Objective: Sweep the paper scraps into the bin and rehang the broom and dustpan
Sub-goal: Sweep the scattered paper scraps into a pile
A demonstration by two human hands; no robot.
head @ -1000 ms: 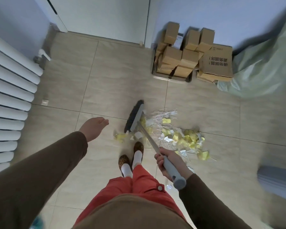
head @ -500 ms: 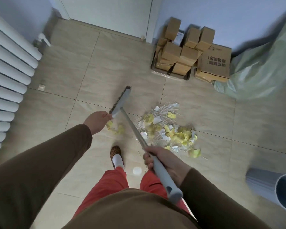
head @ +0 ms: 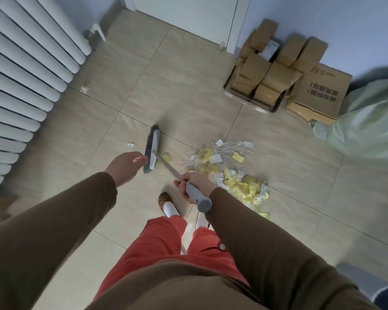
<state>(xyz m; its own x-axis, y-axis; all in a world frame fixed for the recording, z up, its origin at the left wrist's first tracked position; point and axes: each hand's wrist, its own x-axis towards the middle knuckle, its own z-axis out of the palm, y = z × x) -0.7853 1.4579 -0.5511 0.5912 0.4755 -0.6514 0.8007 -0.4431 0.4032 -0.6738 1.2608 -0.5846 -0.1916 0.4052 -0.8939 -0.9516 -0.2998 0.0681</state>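
Right hand [head: 196, 186] grips the broom [head: 152, 151] handle; left hand [head: 127, 167] hangs loose, empty. I'd draw the stray scraps [head: 167, 158] rightward into the floor pile [head: 229, 173], bristles low.

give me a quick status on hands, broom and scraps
Right hand grips broom handle; left hand open by the head. Paper scraps piled right of broom, strays nearby. Nothing blocking.

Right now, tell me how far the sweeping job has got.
Done: most yellow and white paper scraps are gathered into one pile. In hand: the right hand grips the grey-handled broom; stray scraps lie beside its head. Left: binning the scraps and rehanging the tools; no dustpan shows.
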